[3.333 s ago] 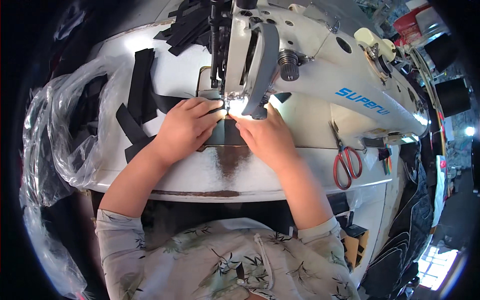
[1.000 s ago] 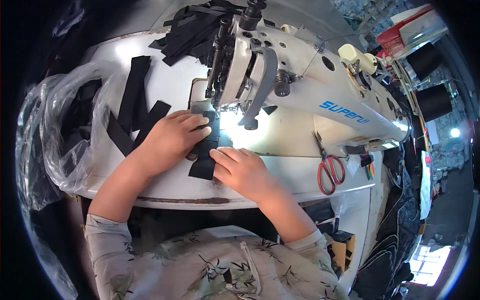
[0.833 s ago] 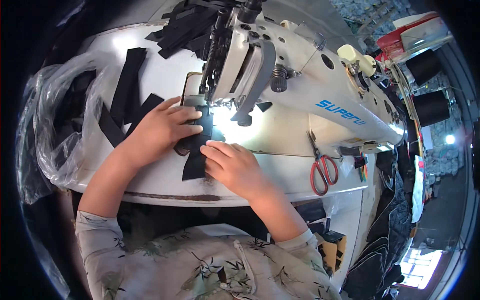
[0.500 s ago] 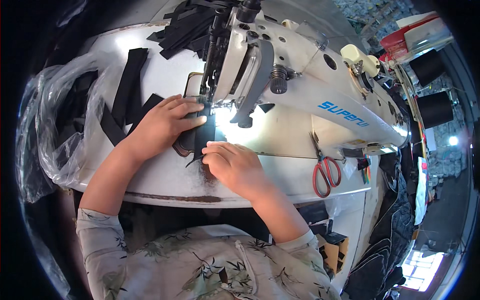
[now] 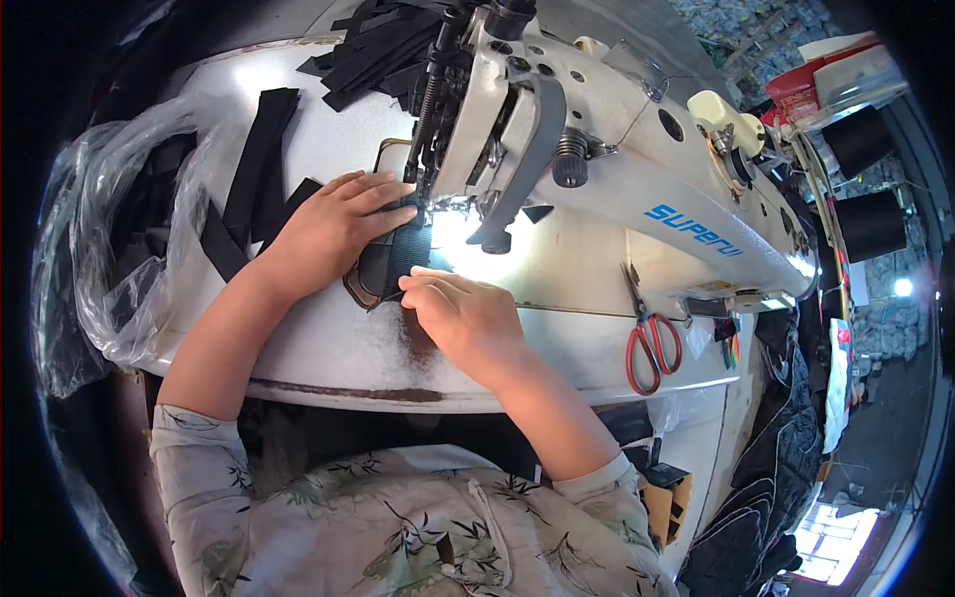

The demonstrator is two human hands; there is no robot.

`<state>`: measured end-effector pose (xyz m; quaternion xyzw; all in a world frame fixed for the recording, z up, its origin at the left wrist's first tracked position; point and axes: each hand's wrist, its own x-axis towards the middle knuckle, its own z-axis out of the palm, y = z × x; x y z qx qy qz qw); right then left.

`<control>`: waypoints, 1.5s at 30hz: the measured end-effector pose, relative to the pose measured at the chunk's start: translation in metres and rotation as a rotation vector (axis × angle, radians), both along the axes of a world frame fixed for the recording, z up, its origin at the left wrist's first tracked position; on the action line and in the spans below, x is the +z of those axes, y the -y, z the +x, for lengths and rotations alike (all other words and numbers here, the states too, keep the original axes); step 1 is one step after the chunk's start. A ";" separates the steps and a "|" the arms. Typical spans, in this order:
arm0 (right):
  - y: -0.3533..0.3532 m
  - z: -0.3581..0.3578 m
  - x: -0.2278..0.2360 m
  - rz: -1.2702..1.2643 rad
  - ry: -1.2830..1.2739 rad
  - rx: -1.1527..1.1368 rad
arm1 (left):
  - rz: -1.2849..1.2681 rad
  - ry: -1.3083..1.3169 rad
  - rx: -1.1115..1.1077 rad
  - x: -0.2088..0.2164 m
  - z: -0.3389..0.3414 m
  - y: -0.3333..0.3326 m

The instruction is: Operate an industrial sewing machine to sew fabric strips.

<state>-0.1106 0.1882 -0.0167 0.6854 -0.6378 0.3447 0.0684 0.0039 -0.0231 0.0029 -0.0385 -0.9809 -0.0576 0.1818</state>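
Observation:
A black ribbed fabric strip lies under the needle area of a white sewing machine. My left hand rests on the strip's left side, its fingers stretched out flat, with the fingertips close to the presser foot. At the strip's near end my right hand is closed, thumb and forefinger pinching the edge. The fingers hide that end in part. Bright lamp light falls on the machine bed just right of the strip.
Red-handled scissors lie on the table's right side. Several black strips lie to the left, beside a clear plastic bag with black pieces in it. More black strips are piled at the back. Black thread cones stand far right.
The strip has moved away from me toward the needle, and its near end is now at my right fingertips. My right hand has shifted slightly forward; the left stays flat on the strip.

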 end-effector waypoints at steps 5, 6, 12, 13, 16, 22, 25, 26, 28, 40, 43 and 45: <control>0.002 0.000 -0.002 -0.043 0.031 0.005 | -0.023 0.037 -0.013 0.003 0.001 0.000; 0.001 0.000 0.000 -0.015 0.047 -0.022 | -0.031 0.034 -0.027 0.003 0.002 0.000; 0.000 0.001 0.003 0.004 0.060 -0.041 | -0.018 0.020 -0.024 0.001 0.002 0.001; -0.001 0.001 0.004 0.012 0.061 -0.043 | -0.021 0.021 -0.027 0.002 0.002 0.001; -0.002 -0.001 0.004 0.114 0.054 -0.054 | -0.054 0.047 -0.026 0.003 0.002 0.001; -0.001 0.000 0.002 0.057 0.037 -0.080 | -0.108 0.050 0.042 0.000 0.002 -0.001; 0.000 -0.003 0.000 -0.009 0.071 -0.054 | -0.104 0.025 0.038 0.001 0.002 -0.001; -0.001 -0.004 -0.001 -0.012 0.069 -0.053 | -0.099 0.010 0.017 0.000 0.002 -0.001; -0.006 -0.009 -0.003 0.045 0.096 -0.180 | -0.097 -0.009 -0.005 -0.002 0.003 0.000; -0.017 -0.050 -0.012 -0.224 0.899 -0.437 | 0.082 -0.045 -0.148 0.008 0.011 -0.023; -0.014 -0.045 -0.003 -0.128 0.631 -0.463 | 0.036 -0.075 -0.108 0.006 0.005 -0.025; -0.014 -0.047 -0.006 -0.059 0.436 -0.482 | 0.028 -0.061 -0.104 0.004 0.006 -0.021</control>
